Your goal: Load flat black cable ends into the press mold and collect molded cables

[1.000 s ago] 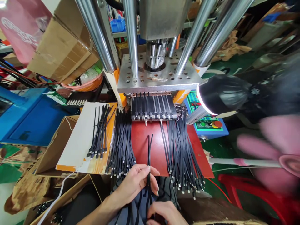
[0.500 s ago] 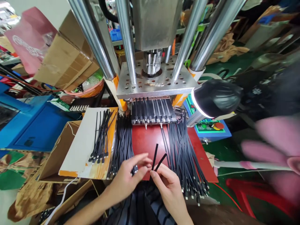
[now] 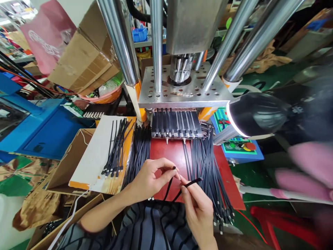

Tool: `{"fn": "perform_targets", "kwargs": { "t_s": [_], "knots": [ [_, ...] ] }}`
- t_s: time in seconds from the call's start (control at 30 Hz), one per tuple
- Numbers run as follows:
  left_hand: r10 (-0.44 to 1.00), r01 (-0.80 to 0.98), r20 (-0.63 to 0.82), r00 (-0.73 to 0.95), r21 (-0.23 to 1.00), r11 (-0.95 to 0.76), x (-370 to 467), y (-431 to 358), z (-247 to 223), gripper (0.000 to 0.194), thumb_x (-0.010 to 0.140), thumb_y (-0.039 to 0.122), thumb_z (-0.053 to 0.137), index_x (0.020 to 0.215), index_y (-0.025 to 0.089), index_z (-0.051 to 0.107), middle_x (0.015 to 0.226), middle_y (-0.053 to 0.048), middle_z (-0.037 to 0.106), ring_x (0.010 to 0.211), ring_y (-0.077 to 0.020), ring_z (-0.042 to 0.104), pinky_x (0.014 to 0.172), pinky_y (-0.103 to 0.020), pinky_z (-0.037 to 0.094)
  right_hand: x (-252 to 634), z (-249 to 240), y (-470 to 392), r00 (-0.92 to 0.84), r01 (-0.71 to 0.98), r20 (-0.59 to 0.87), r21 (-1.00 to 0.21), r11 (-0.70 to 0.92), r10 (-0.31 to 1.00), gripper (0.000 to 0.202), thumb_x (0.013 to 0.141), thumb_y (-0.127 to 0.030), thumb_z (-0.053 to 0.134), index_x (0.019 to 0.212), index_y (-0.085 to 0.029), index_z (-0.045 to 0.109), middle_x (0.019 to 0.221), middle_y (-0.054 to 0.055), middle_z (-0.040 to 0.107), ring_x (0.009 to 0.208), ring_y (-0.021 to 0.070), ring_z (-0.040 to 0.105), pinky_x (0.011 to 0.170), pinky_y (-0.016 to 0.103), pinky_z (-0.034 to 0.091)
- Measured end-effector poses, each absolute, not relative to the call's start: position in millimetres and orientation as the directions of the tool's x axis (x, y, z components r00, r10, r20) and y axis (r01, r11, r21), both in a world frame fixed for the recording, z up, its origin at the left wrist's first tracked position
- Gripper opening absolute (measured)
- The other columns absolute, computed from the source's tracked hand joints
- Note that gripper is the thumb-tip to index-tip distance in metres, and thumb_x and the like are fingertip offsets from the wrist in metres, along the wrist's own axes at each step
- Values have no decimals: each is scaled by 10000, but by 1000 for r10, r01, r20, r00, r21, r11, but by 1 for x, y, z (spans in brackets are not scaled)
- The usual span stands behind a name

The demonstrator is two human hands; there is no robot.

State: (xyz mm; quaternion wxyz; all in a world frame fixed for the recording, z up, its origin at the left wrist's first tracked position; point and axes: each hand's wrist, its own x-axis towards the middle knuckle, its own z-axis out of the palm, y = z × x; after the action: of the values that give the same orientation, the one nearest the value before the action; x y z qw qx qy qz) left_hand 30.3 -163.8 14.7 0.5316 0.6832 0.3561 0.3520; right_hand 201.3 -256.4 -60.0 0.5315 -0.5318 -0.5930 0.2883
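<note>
In front of my chest, my left hand [image 3: 158, 176] pinches the end of a black flat cable between thumb and fingertips. My right hand [image 3: 199, 205] grips a second black flat cable [image 3: 191, 182], its tip sticking out to the right past the fingers. Both hands nearly touch at the fingertips; the cables' lower parts hang toward my lap. Beyond them, a black jig [image 3: 177, 123] holds several flat cables side by side under the metal press plate [image 3: 182, 102]. Bundles of black cables lie left [image 3: 140, 149] and right [image 3: 208, 173] of the red board [image 3: 163, 152].
More cables [image 3: 114, 152] with metal ends lie on a white and orange cardboard sheet [image 3: 88, 152] at left. A black-hooded lamp [image 3: 257, 114] reaches in from the right, above a control box [image 3: 239, 147] with buttons. A pink fan [image 3: 309, 170] blurs at far right.
My left hand has closed on one cable end; before, its fingers were apart. The two cables, formerly together in my right hand, are now separated between both hands. The view has shifted slightly.
</note>
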Motion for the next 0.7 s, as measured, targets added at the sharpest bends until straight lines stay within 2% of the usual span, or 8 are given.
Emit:
{"fn": "perform_targets", "kwargs": {
  "t_s": [0.13,0.27,0.43,0.57,0.7],
  "knots": [
    [855,-49,18,519,999,9,30,-158,17,188,952,304,717,1013,148,801,835,-52,754,687,-112,662,652,-209,516,209,-54,-250,144,255,315,-928,272,938,355,967,-139,648,1256,-317,753,888,21,654,682,125,603,531,205,465],
    [840,-176,-17,543,975,133,30,-151,19,164,859,311,830,918,157,833,845,-44,697,630,-79,622,573,-184,484,201,-48,-241,112,197,314,-937,288,943,287,956,-139,668,1145,-315,791,861,11,651,673,126,583,539,223,449],
    [862,-181,68,502,983,28,31,-147,16,131,855,297,838,854,166,827,817,-35,670,636,-84,608,580,-204,490,192,-41,-226,23,177,271,-949,262,962,180,983,-177,638,1027,-266,788,837,15,648,667,132,569,570,246,442],
    [881,-77,124,458,992,-99,33,-143,19,183,866,320,825,804,151,792,802,-41,670,693,-116,622,617,-234,490,189,-46,-223,-4,177,240,-955,237,971,115,998,-234,626,937,-221,722,794,4,605,691,136,542,608,247,425],
    [900,-16,191,391,980,-201,42,-122,27,232,872,350,808,767,152,746,771,-13,647,637,-98,567,582,-235,444,186,-65,-241,-146,223,64,-970,96,987,262,1015,-300,592,773,-198,598,752,-12,558,656,122,501,593,237,395]
  ]
}}
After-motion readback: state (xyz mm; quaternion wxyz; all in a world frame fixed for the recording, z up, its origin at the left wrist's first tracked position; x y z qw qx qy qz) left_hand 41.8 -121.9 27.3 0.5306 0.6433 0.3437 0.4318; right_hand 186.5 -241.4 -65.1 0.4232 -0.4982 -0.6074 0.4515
